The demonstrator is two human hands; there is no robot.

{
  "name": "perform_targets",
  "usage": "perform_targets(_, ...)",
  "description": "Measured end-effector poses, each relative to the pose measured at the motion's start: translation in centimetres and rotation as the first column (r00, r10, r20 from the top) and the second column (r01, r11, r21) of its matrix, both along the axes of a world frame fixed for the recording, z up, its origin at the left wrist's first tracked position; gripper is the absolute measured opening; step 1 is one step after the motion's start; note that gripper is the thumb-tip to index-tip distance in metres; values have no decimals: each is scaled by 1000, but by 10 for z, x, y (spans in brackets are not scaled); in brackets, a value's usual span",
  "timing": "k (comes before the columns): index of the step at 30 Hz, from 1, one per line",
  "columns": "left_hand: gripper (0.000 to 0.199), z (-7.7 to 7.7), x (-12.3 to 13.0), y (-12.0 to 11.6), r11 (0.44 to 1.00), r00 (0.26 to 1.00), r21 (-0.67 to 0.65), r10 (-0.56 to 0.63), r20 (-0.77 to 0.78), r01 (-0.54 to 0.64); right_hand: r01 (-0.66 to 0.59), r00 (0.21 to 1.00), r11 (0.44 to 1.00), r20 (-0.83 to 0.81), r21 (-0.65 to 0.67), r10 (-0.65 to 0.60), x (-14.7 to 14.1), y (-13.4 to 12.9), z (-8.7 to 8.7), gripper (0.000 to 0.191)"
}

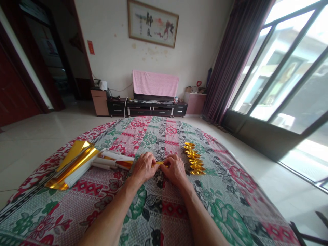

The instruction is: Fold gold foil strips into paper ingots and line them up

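A narrow strip of folded gold paper (160, 163) spans the gap between my two hands, low over the patterned tablecloth (151, 138). My left hand (146, 166) pinches its left end, fingers bent against the thumb. On the other side my right hand (174, 167) grips the right end the same way, so most of the strip is covered by fingers. Just right of that hand runs a row of several folded gold paper pieces (194, 160), boat-like with pointed ends. Left of my left hand lie white-backed gold paper sheets (112, 160), partly curled.
A larger loose roll of gold foil paper (77, 167) rests at the table's left. Beyond the table's far edge stands a low black cabinet (151, 111) with a pink cloth (155, 83) over something on it. Glazed doors (279, 68) and a dark curtain (232, 58) are at right.
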State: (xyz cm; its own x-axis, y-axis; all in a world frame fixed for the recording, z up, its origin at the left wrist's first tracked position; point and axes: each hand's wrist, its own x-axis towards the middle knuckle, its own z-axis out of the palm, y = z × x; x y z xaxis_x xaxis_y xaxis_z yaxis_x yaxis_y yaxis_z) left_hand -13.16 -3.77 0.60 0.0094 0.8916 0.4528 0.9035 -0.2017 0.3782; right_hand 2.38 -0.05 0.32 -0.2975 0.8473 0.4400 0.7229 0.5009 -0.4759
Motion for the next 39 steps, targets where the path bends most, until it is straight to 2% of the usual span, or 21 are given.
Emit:
perform_targets(5,5,-6,-6,5,999,998,-1,-54,43,54,-11,1000,1000,-1,-16,11,1,1,1,8)
perform_targets(10,10,-14,-17,13,994,991,-38,-103,81,106,-46,999,999,19,-20,46,4,6,-1,9)
perform_targets(16,20,-11,-17,12,992,990,-49,-109,84,113,-42,999,999,33,-28,43,5,8,-4,15)
perform_targets(20,4,-6,-7,9,1000,999,-10,-20,46,20,-22,999,999,23,-23,23,3,6,-4,9)
perform_targets(22,7,-5,-4,9,1000,999,-7,7,31,-7,-28,999,999,20,-25,29,3,6,-3,9)
perform_targets(26,3,-10,-11,12,997,997,-23,-73,40,74,-75,997,995,10,-60,76,7,11,-3,8)
perform_targets(33,21,-13,-25,17,984,983,-71,-159,91,165,-116,993,987,9,-107,118,11,18,-2,21)
perform_targets(39,30,-10,-23,16,984,982,-80,-152,108,161,-35,999,989,14,-146,38,7,18,1,31)
